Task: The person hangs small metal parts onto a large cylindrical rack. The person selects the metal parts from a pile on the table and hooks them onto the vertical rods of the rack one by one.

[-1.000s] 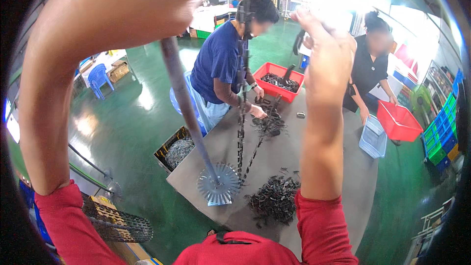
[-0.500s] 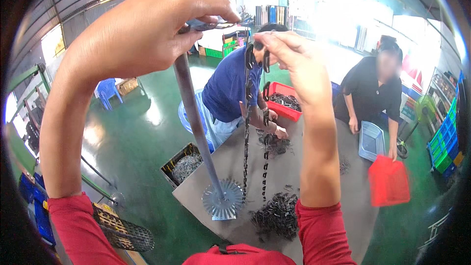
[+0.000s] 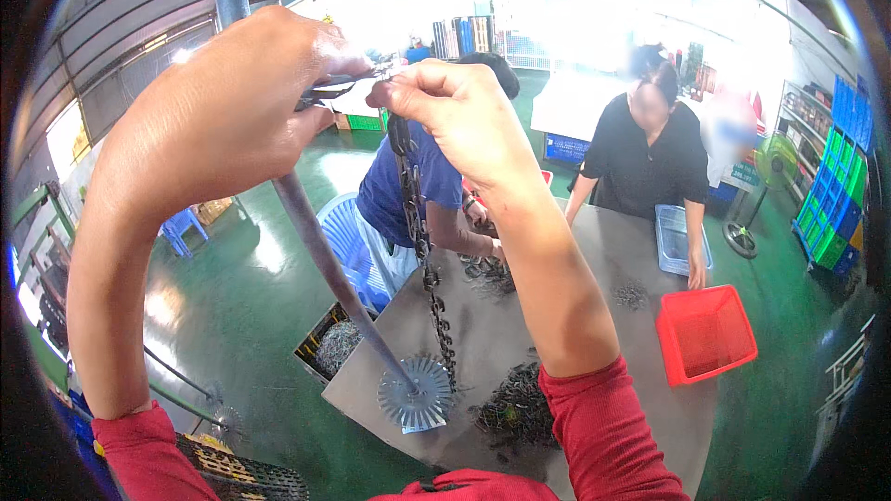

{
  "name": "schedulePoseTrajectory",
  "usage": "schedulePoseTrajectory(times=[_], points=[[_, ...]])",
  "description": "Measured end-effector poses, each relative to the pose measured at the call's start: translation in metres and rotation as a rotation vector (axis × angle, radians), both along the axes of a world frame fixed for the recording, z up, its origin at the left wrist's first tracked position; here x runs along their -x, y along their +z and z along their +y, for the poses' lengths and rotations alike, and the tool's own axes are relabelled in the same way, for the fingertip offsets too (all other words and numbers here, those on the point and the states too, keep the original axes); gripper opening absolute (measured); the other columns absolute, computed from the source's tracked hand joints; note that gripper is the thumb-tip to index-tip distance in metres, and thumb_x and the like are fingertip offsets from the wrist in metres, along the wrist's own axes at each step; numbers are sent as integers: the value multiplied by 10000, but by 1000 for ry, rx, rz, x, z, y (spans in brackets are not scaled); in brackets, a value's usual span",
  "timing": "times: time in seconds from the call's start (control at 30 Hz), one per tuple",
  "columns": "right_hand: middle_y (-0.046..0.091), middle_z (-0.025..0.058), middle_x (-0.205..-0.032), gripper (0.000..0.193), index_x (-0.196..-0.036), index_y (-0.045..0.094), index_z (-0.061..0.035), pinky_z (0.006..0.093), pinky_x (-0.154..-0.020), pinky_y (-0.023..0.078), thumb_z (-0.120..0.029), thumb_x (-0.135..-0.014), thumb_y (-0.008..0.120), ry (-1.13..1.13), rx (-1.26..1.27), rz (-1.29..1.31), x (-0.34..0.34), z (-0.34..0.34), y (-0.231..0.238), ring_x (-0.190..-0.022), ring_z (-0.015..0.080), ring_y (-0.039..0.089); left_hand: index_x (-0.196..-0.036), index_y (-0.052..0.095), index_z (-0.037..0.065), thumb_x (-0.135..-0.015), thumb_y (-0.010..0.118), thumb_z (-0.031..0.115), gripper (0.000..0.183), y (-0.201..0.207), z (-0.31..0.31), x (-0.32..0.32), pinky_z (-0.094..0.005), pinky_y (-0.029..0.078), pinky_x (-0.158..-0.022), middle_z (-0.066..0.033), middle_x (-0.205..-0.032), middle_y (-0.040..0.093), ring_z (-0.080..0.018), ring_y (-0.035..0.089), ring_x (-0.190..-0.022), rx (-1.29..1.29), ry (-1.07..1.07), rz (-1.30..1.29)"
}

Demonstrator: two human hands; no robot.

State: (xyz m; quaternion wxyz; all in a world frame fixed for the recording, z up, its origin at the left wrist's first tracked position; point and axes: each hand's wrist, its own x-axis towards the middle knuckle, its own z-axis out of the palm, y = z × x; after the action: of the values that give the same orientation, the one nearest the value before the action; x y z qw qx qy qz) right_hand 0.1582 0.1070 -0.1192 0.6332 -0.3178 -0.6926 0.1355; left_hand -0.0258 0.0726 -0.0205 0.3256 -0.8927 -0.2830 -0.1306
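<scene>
Both my hands are raised in front of the camera. My right hand (image 3: 455, 116) pinches the top link of a dark chain (image 3: 419, 241) that hangs down to the grey table (image 3: 483, 315). My left hand (image 3: 223, 121) grips a thin grey metal piece (image 3: 332, 89) whose tip meets the chain's top link. Behind my left hand a shiny metal pole (image 3: 320, 241) slants down to a round slotted disc base (image 3: 415, 396) on the table. The chain's lower end reaches the disc. A pile of dark chain pieces (image 3: 515, 404) lies beside it.
A red bin (image 3: 705, 334) and a clear tray (image 3: 676, 239) sit on the table's right. A person in a blue shirt (image 3: 394, 190) and a person in a black top (image 3: 650, 162) work on the far side. A box of metal parts (image 3: 334, 348), a blue chair (image 3: 343, 237) and a black crate (image 3: 241, 478) stand on the green floor.
My hands have drawn together: the left hand came down off the pole's top and its metal piece now meets the chain's top link, which my right hand holds.
</scene>
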Motion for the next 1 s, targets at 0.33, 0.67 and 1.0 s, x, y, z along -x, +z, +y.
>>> schedulePoseTrajectory(times=[0.33, 0.67, 1.0], points=[[666, 55, -797, 181, -871, 704, 1, 273, -746, 466, -173, -842, 664, -209, -86, 16, -2, -8, 5, -786, 104, 594, -1074, 642, -3, -700, 584, -61, 383, 4, -7, -11, -418, 443, -924, -188, -1074, 641, -376, 577, -1025, 26, 16, -28], [557, -18, -640, 183, -836, 719, -10, 239, -579, 392, -191, -812, 700, -384, 70, 124, -81, -50, -21, -615, 64, 489, -1019, 639, -40, -685, 556, -70, 346, -6, 16, 19, -383, 502, -799, -226, -949, 641, -369, 623, -886, -100, -317, -116], [656, 93, -696, 245, -939, 696, 16, 310, -608, 521, -46, -703, 670, -414, 739, -431, -142, -81, -104, -644, 170, 648, -1128, 577, -22, -748, 585, -29, 380, -4, 26, 40, -408, 526, -808, -199, -1031, 651, -320, 649, -977, 171, -396, -202]])
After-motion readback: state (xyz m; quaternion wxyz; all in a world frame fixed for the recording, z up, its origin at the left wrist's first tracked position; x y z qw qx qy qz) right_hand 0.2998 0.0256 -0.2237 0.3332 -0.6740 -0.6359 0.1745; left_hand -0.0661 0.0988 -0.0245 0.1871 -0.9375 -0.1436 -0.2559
